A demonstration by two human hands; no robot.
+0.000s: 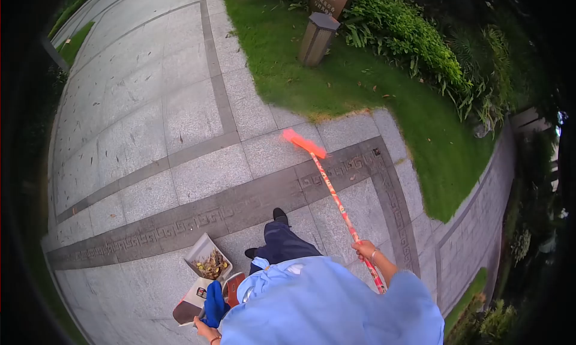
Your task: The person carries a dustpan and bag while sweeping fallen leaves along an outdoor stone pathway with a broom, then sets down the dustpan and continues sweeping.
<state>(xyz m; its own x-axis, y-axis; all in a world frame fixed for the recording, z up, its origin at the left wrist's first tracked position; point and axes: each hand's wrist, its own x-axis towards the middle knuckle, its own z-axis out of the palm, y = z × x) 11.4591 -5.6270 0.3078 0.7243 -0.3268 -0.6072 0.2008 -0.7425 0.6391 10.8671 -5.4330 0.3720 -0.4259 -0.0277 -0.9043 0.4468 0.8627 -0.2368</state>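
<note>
My right hand (364,249) is closed round the patterned red handle of a broom (339,201). The broom's orange-pink head (305,144) is over the paving, near the carved dark border. At the lower left, my left hand (206,330) is closed at the dustpan's rear part, beside a blue cloth-like item (214,305); its exact grip is partly hidden. The dustpan (203,247) has a pale tray holding dry leaves (212,265), and it lies left of my feet.
Grey stone paving (138,129) spreads ahead and left, with scattered small leaves. A lawn (360,93) borders it at the upper right, with a short post (318,39), a brown sign (331,0) and bushes (408,33). My dark shoe (280,215) points forward.
</note>
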